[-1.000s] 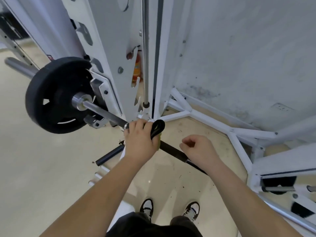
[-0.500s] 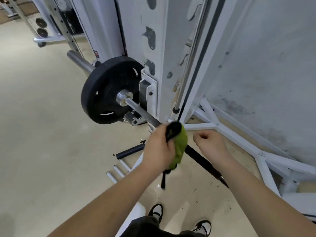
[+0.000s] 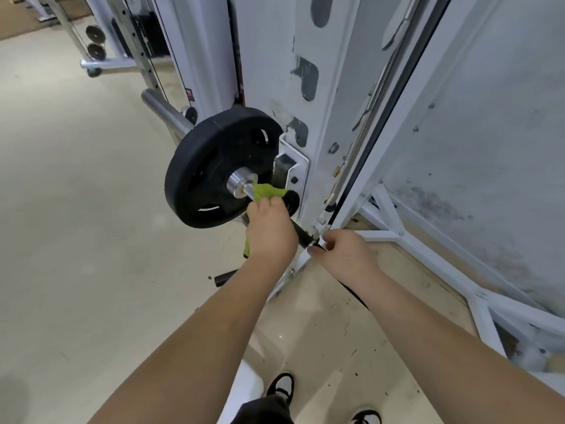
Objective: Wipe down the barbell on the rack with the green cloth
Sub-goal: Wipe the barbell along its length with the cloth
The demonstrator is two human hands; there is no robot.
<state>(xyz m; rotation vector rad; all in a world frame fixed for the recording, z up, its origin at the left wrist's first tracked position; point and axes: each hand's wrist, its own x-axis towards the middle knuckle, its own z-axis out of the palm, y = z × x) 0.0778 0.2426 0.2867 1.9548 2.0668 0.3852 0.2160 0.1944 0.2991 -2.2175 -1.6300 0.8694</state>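
Note:
The barbell (image 3: pixel 301 232) runs from a black weight plate (image 3: pixel 208 166) and its chrome collar (image 3: pixel 240 182) down to the right, held in the white rack (image 3: pixel 318 123). My left hand (image 3: pixel 270 229) grips the green cloth (image 3: pixel 266 191) wrapped around the bar just below the collar; a cloth end hangs under the hand. My right hand (image 3: pixel 344 255) is closed on the dark bar a little lower, beside the rack's upright. The bar between and beneath my hands is mostly hidden.
A white frame base (image 3: pixel 428 264) and a grey wall (image 3: pixel 489 133) close off the right. A chrome sleeve (image 3: pixel 165 111) sticks out behind the plate. A black handle (image 3: pixel 224 277) lies on the beige floor. Another machine with small plates (image 3: pixel 94 41) stands far left. My shoes (image 3: pixel 282 385) are below.
My left hand has slid the green cloth up the bar to the collar by the weight plate. My right hand has followed up the bar. My view has shifted left.

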